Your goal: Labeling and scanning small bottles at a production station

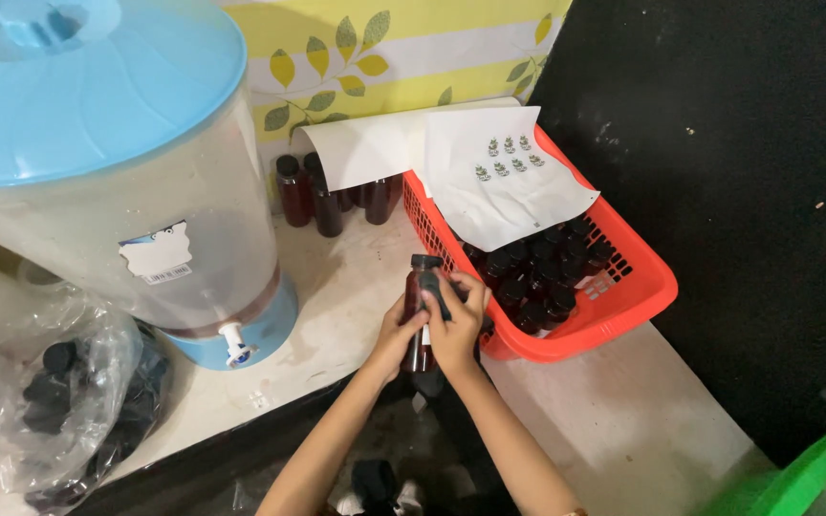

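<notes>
From the head camera, your left hand (396, 336) and right hand (456, 325) both have their fingers clamped on a small dark bottle (421, 315) with a black cap, held upright off the worktop's (356, 277) front edge, just beside the red basket (642, 287) of capped bottles. Filled, it likely feels weighty and slick. Hold the body, not the cap.

A pale worktop (356, 287) fills the centre. At twelve o'clock, a wall panel (403, 57) striped yellow and white carries a green leaf pattern. From one to four o'clock stands a black wall (738, 191), lightly speckled.
</notes>
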